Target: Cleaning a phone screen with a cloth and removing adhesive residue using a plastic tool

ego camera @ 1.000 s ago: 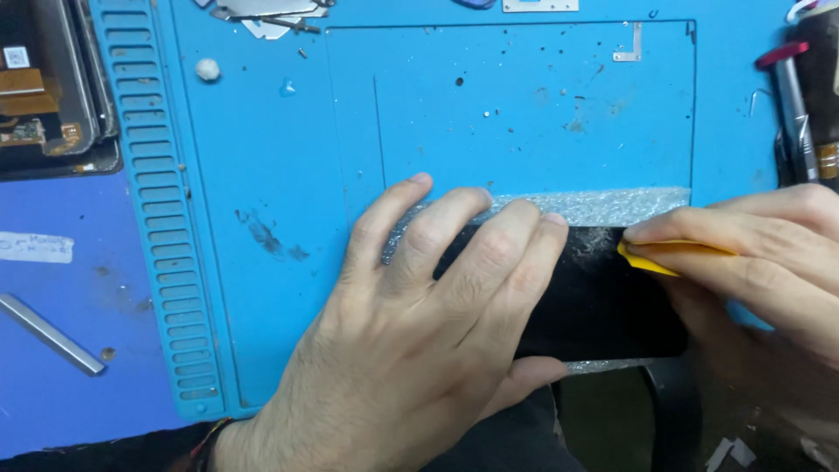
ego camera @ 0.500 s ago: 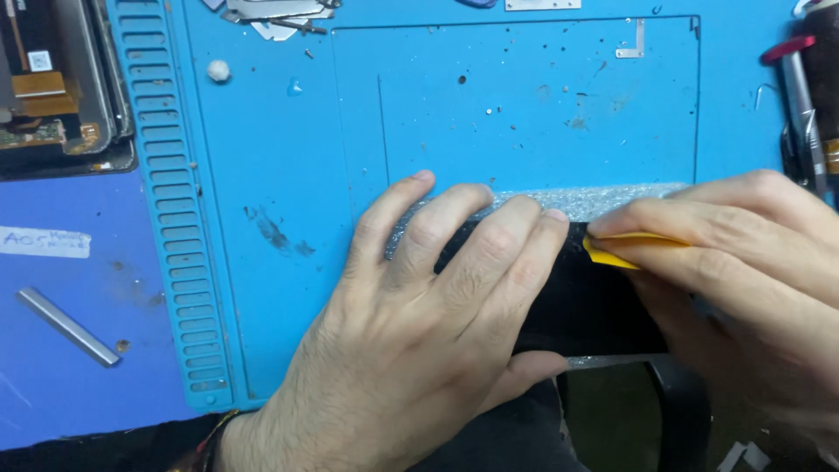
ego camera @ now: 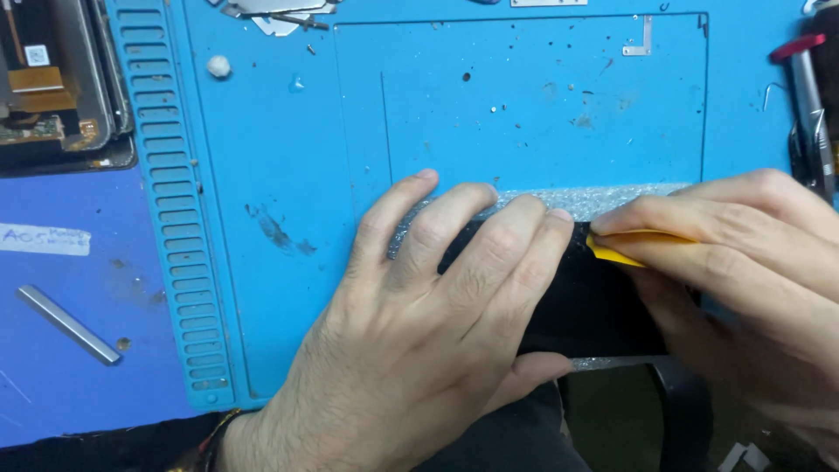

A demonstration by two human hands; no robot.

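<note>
at the far left a dark opened device (ego camera: 52, 87) with exposed parts sits at the top corner, and below it a slim metal bar (ego camera: 68, 324) lies on the purple surface beside a white paper label (ego camera: 44, 239). the blue work mat (ego camera: 288, 175) fills the middle, its ribbed strip running down the left edge, with a small white blob (ego camera: 218, 65) and loose metal scraps (ego camera: 278, 16) near the top.

the left hand (ego camera: 419, 341) lies flat, fingers spread and pressed down on a black flat panel (ego camera: 594, 315), which rests at the near edge of the mat over a strip of bubble wrap (ego camera: 594, 199). it grips nothing; it pins the panel in place with the thumb tucked at the near edge.

the right hand (ego camera: 743, 280) is pinched closed on a thin yellow pry tool (ego camera: 625, 249), whose tip touches the panel's upper edge just beside the left fingertips.

the panel looks thin, light and stiff, likely glass-faced, so probably brittle and smooth enough to slip. it is best held flat under broad finger pressure or by its long edges, not bent or lifted by one corner. the yellow tool looks like flexible plastic.

at the far right, red-capped tools (ego camera: 804, 96) lie along the mat's edge.
</note>
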